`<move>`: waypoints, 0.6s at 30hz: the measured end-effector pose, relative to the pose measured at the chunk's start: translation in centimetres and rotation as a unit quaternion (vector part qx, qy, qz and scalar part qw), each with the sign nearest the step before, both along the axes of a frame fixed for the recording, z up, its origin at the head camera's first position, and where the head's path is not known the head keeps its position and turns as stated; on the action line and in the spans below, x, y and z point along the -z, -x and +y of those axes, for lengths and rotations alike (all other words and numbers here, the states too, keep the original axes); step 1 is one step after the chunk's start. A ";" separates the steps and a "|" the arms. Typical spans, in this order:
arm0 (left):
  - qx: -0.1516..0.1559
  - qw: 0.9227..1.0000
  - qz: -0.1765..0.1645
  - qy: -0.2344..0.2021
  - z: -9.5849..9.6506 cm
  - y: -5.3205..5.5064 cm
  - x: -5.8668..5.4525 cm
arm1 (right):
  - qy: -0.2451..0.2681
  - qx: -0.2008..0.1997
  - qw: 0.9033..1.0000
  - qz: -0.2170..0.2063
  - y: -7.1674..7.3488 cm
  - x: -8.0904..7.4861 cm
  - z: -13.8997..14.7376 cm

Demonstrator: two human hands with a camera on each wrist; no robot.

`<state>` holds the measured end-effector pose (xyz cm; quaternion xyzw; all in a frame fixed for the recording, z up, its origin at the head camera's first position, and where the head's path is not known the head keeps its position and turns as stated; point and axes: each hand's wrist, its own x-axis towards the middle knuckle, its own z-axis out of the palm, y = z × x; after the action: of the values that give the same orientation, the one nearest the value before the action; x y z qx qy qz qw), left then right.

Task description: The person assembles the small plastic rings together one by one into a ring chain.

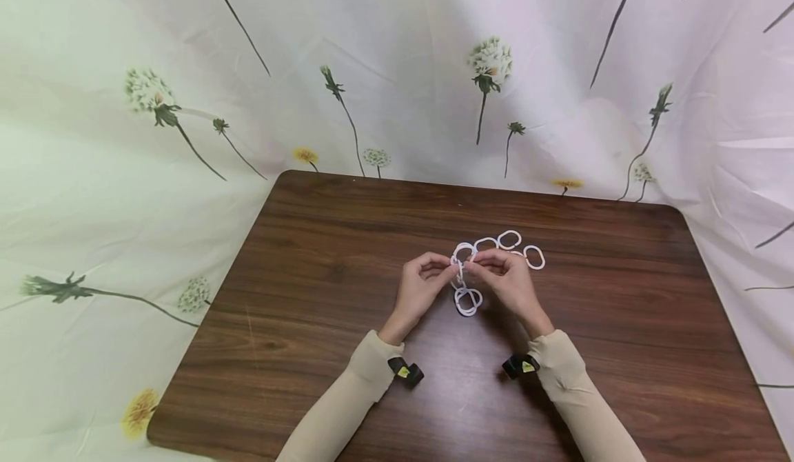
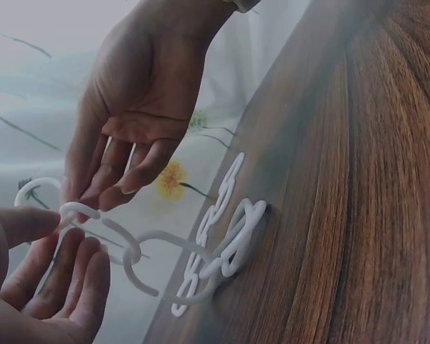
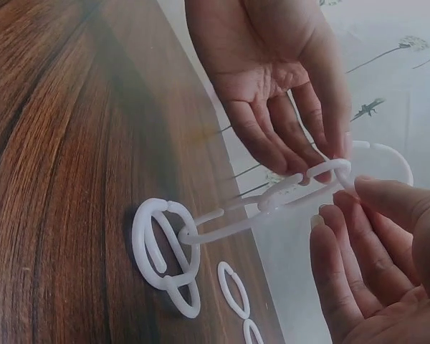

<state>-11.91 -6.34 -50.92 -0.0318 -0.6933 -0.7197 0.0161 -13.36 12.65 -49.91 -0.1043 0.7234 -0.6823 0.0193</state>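
Observation:
Both hands meet over the table, pinching white plastic oval chain links. My left hand point(image 1: 422, 286) holds a link point(image 2: 79, 208) between thumb and fingertips. From the other side, my right hand point(image 1: 510, 288) pinches a link point(image 3: 405, 159) at the same spot, fingertips almost touching the left ones. Several joined links point(image 2: 131, 251) hang from the hands. The chain's lower links point(image 3: 137, 244) bunch together on the tabletop. Each link has a small gap in its loop. Fingers partly hide how the pinched links join.
More white links point(image 1: 510, 232) lie on the table just beyond the right hand, some behind it. The brown wood-grain table point(image 1: 310, 276) has rounded corners. A pale cloth point(image 1: 403, 69) printed with dandelions surrounds its back and sides.

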 end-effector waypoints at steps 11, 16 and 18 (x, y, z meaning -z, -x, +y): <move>-0.008 1.000 0.000 -0.015 0.0 0.1 0.2 | -0.053 0.025 0.998 0.009 0.5 -0.4 2.3; -0.013 1.000 -0.001 -0.015 -0.1 0.1 0.3 | -0.072 0.058 0.996 0.014 1.0 -1.1 4.4; -0.014 1.000 -0.001 -0.016 -0.2 0.1 0.4 | -0.077 0.071 0.994 0.013 1.2 -1.3 5.3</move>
<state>-11.97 -6.51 -51.35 -0.0213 -0.6824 -0.7302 0.0258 -14.55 17.98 -48.57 -0.0598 0.7797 -0.6225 -0.0305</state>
